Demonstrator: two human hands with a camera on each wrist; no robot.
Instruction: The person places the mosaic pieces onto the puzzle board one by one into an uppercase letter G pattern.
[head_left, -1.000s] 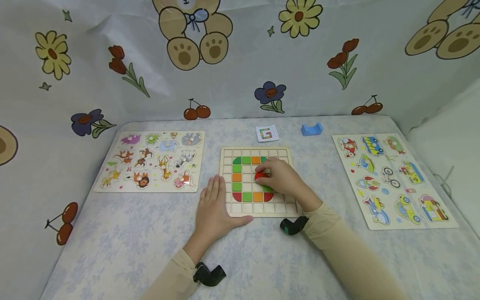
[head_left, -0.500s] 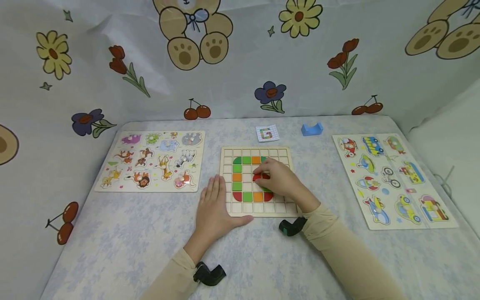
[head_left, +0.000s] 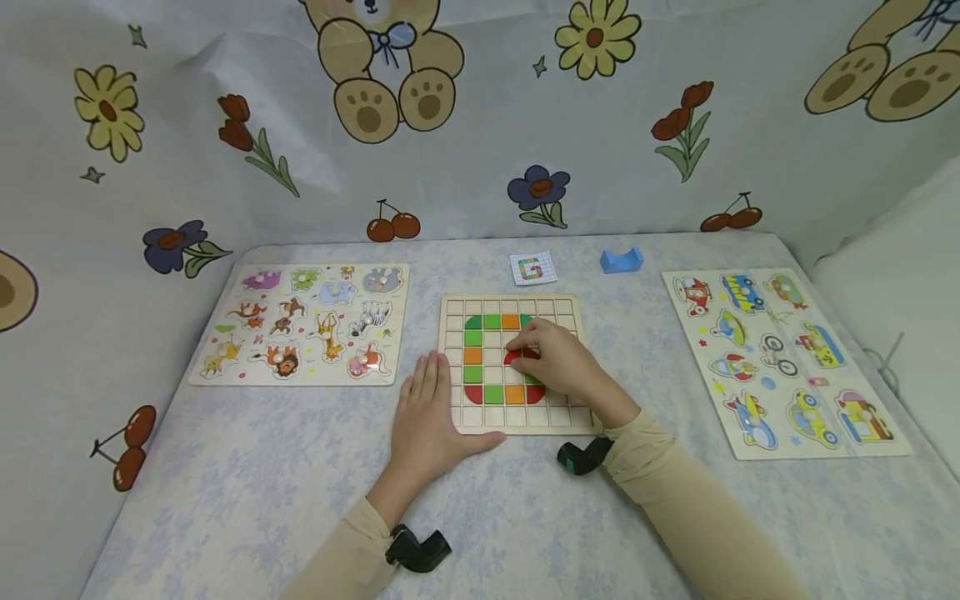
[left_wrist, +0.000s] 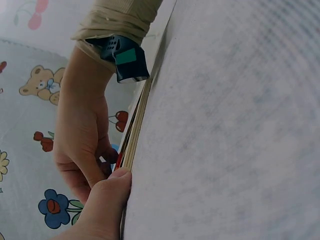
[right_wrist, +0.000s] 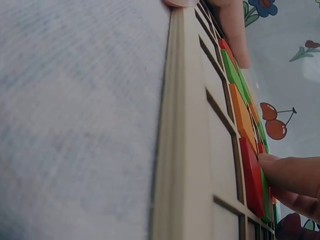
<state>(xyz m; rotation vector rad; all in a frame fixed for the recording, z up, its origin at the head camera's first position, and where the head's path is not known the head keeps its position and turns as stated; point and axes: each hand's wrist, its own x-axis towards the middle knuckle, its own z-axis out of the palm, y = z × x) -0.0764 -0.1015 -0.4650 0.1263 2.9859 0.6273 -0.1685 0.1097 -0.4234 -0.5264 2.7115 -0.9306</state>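
A red rounded wooden tile [head_left: 520,357] is pinched by the curled fingers of the right hand [head_left: 561,360] near the middle of the square wooden grid board [head_left: 457,417]; the left hand [head_left: 428,414], fingers straight and together, is laid flat against the board's left edge

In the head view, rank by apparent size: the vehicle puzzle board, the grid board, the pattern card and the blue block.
1. vehicle puzzle board
2. grid board
3. pattern card and blue block: they look about alike, so no ranking between them.
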